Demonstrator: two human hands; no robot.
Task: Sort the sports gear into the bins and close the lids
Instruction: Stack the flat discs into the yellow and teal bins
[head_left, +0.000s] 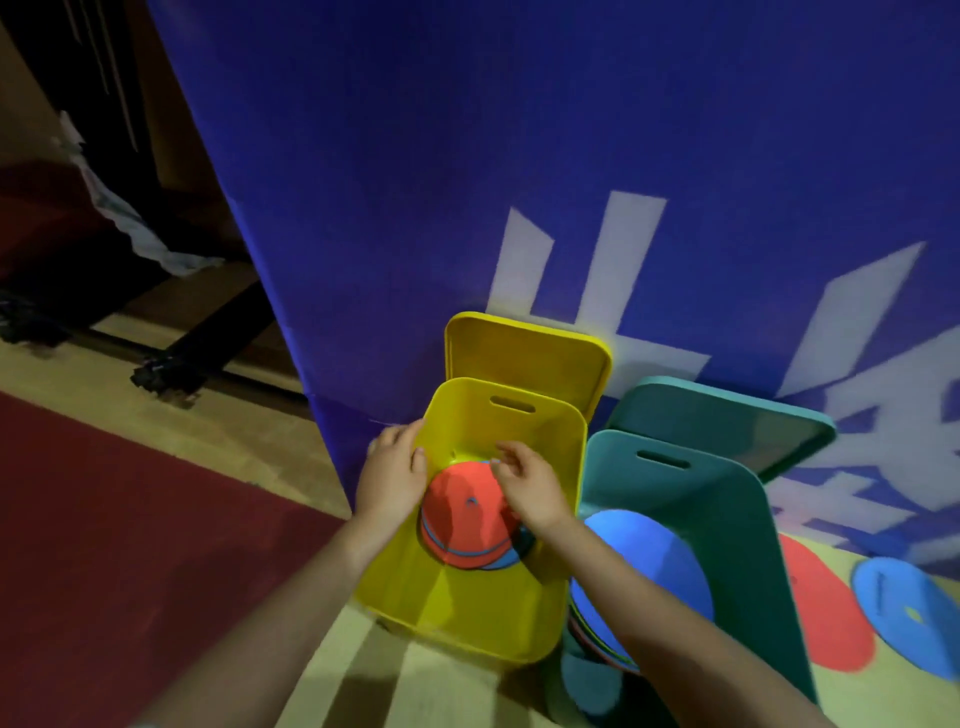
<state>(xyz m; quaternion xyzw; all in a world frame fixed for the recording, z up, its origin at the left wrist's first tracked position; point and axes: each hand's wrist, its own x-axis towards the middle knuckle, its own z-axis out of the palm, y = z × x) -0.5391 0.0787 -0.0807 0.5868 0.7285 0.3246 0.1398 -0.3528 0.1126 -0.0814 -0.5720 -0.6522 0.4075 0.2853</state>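
Dim, soft-focused picture (wide-angle bending at edges); forearm shadows stripe the floor (291, 447).

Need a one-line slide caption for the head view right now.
Left hand grips the yellow bin rim while right hand hovers over stacked discs inside; teal bin alongside.
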